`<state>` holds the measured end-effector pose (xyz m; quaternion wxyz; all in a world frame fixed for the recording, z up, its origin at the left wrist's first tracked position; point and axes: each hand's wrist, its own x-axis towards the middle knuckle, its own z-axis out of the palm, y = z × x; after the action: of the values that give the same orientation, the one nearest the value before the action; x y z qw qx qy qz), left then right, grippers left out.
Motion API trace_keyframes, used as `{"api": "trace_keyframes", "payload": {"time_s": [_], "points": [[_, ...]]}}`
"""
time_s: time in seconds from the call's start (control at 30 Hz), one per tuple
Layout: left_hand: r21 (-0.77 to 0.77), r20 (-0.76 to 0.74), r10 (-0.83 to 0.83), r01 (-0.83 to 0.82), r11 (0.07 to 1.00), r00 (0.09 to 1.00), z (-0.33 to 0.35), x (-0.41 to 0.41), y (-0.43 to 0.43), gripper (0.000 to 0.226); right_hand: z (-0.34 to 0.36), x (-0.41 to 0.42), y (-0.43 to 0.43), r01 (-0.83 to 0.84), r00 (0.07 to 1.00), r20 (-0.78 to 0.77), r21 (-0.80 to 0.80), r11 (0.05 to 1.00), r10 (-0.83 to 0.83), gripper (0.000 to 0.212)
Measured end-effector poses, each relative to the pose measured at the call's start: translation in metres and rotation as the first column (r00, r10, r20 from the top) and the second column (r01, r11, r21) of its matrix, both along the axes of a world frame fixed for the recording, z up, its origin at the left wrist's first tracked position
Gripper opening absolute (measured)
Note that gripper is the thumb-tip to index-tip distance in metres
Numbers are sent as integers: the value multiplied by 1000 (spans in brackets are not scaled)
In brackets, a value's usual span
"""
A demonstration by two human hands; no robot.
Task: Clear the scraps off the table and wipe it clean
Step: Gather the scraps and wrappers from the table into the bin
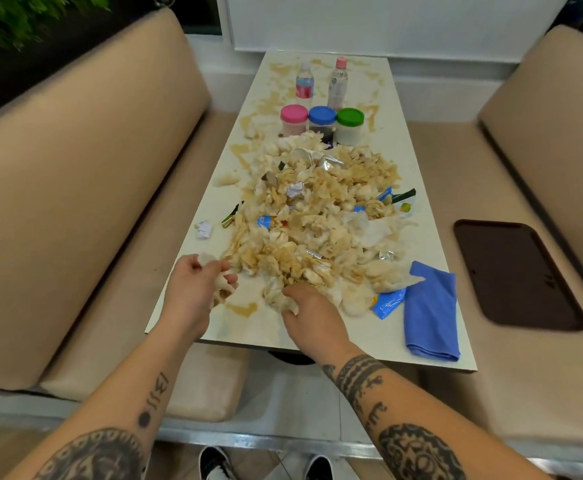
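Note:
A big heap of stained, crumpled tissues and wrappers covers the middle of the long white table. My left hand grips a wad of soggy tissue at the heap's near left edge. My right hand grips another clump of tissue at the heap's near side. A folded blue cloth lies at the near right of the table, untouched. Brown spill marks show on the tabletop between my hands and farther back.
Three jars with pink, blue and green lids stand behind the heap, two plastic bottles beyond them. Beige bench seats flank the table; a dark tray lies on the right seat. A small paper ball sits left.

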<state>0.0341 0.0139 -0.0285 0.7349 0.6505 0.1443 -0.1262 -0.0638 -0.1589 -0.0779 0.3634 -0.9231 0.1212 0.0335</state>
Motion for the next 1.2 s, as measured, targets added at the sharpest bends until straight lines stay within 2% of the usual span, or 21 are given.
{"api": "trace_keyframes", "payload": {"time_s": [0.13, 0.2, 0.33, 0.43, 0.53, 0.63, 0.73, 0.83, 0.93, 1.0, 1.03, 1.1, 1.2], "points": [[48, -48, -81, 84, 995, 996, -12, -9, 10, 41, -12, 12, 9, -69, 997, -56, -192, 979, 59, 47], [62, -60, -113, 117, 991, 992, -17, -10, 12, 41, -19, 14, 10, -81, 995, -85, -276, 958, 59, 40], [94, -90, -148, 156, 983, 985, -20, -9, 10, 33, -27, 14, 8, -31, 996, -89, -288, 957, 5, 25], [122, -86, -187, 196, 973, 979, -22, -7, 5, 24, -31, 5, 4, 4, 1000, -22, -209, 978, -9, 22], [153, -77, -257, 267, 952, 963, -21, -7, -3, 14, -24, -5, -2, 70, 992, 114, -147, 987, -54, 17], [332, -46, -334, 330, 884, 941, -19, -8, -15, 31, -6, -11, -7, 197, 951, 235, 30, 980, -198, 10], [547, -28, -455, 394, 739, 890, -22, -11, -29, 29, 13, -18, -13, 347, 887, 208, 288, 893, -412, 8], [737, 4, -599, 403, 543, 801, -29, -14, -43, 25, 25, -22, -26, 438, 810, 129, 516, 737, -572, 14], [820, 8, -662, 374, 433, 749, -37, -16, -54, 42, 27, -27, -42, 463, 750, 93, 632, 621, -655, 12], [861, -8, -691, 357, 363, 723, -43, -18, -60, 42, 30, -32, -51, 470, 714, 57, 699, 538, -697, 14], [874, -17, -697, 350, 338, 716, -46, -19, -62, 40, 32, -36, -55, 476, 706, 42, 711, 517, -707, 15], [882, -22, -692, 341, 327, 722, -48, -22, -65, 35, 33, -44, -64, 510, 709, 22, 675, 533, -705, 19], [861, 16, -662, 326, 390, 750, -47, -23, -66, 28, 25, -52, -79, 582, 695, -18, 601, 548, -719, 26]]}}
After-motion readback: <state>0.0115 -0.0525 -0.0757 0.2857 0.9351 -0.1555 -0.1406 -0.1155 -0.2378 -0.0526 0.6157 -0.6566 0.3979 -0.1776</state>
